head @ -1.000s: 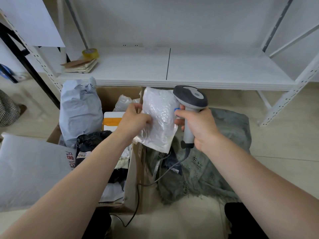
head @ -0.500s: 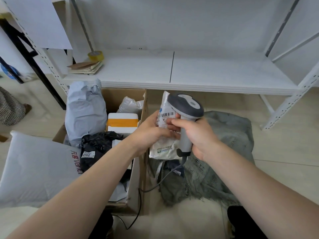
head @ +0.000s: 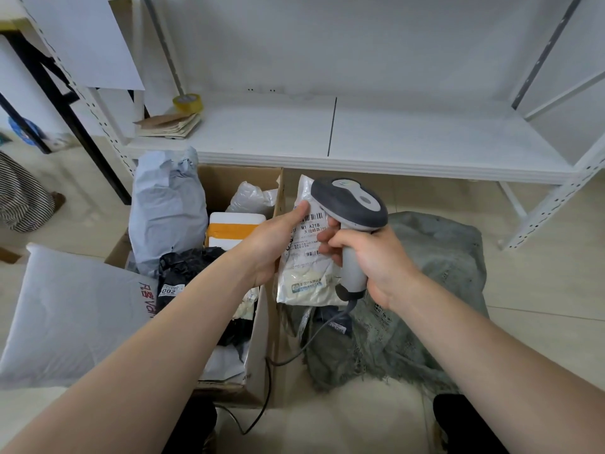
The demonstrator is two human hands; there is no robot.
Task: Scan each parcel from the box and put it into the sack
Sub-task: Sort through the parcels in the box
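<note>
Left hand (head: pixel 271 247) holds parcel (head: pixel 307 263) upright, label facing scanner (head: pixel 352 208).

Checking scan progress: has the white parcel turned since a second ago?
Yes. The white parcel in the left hand now shows its barcode label; earlier its blank side faced up. It remains beside the cardboard box edge.

Two bare forearms — no sleeves, no watch, no rings showing. Left hand (head: pixel 266 247), right hand (head: pixel 373 257): ungloved, nails short (plain). Near edge — dark trouser legs (head: pixel 458 424), both sides.
</note>
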